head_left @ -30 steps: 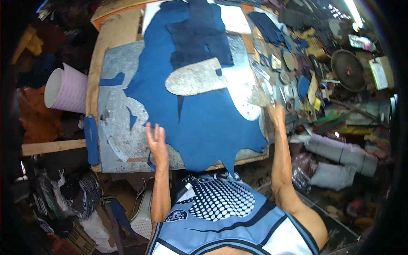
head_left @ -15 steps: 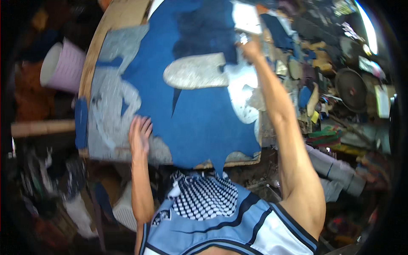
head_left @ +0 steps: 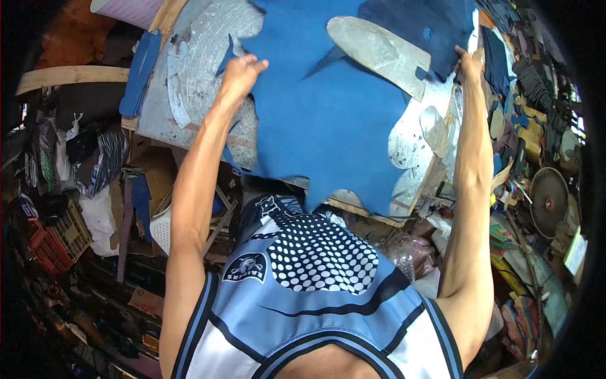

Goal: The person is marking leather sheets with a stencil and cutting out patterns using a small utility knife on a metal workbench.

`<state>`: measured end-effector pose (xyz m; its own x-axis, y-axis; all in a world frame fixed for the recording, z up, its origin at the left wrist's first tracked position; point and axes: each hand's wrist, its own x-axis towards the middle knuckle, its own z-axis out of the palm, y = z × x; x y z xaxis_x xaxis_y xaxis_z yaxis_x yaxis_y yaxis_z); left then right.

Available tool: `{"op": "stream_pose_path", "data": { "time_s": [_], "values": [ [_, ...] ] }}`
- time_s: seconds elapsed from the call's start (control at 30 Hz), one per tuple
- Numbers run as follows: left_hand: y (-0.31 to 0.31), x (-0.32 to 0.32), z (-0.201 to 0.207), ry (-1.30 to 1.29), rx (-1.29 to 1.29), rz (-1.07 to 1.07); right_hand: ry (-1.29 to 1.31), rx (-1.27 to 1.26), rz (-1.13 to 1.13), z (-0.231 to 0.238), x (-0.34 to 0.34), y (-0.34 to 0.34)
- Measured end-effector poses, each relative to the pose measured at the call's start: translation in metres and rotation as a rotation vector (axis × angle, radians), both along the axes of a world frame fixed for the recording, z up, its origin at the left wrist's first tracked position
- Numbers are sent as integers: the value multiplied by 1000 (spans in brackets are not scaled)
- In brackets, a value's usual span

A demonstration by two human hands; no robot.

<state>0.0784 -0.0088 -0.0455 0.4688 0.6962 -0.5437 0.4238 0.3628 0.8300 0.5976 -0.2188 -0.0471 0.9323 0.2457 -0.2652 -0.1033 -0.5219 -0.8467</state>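
A large blue leather sheet [head_left: 328, 120] with ragged edges covers much of the worktable. On it lies a grey, sole-shaped template [head_left: 379, 54], rounded at one end and notched at the other, slanting down to the right. Beside the template a dark narrow mark or slit [head_left: 323, 63] shows. A darker blue piece [head_left: 416, 19] spreads behind it. My left hand [head_left: 238, 79] is closed at the sheet's left edge, fingers curled; what they pinch is hidden. At the far right, my right hand [head_left: 470, 65] pinches the dark blue edge, near an upright white strip [head_left: 473, 30].
The scuffed grey tabletop [head_left: 196, 82] shows on the left, with a folded blue scrap [head_left: 140, 72] over its side. A wooden bar [head_left: 72, 77] juts out at left. Leather scraps and a round fan-like grille [head_left: 549, 202] crowd the right. A yellow crate [head_left: 68, 230] stands low left.
My left hand has gone from lying flat near the table's front to closing at the sheet's left edge. My right hand has moved rightward. The template appears turned clockwise; the view has shifted too.
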Motion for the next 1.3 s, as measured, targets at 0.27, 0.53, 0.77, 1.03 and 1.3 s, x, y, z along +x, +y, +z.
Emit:
{"op": "stream_pose_path", "data": {
  "time_s": [0.27,0.53,0.77,1.03,1.3],
  "values": [
    [128,30,-12,256,385,-193,278,152,-97,-28,-46,-36],
    [37,-57,49,172,-53,-340,-275,-165,151,7,-128,-64],
    [12,-113,43,275,-19,-571,-279,-357,506,30,-318,-100],
    [54,-101,38,662,604,-872,-437,-547,614,48,-394,-139],
    [70,-111,33,571,445,-792,-507,-493,529,40,-415,-147]
  ]
}}
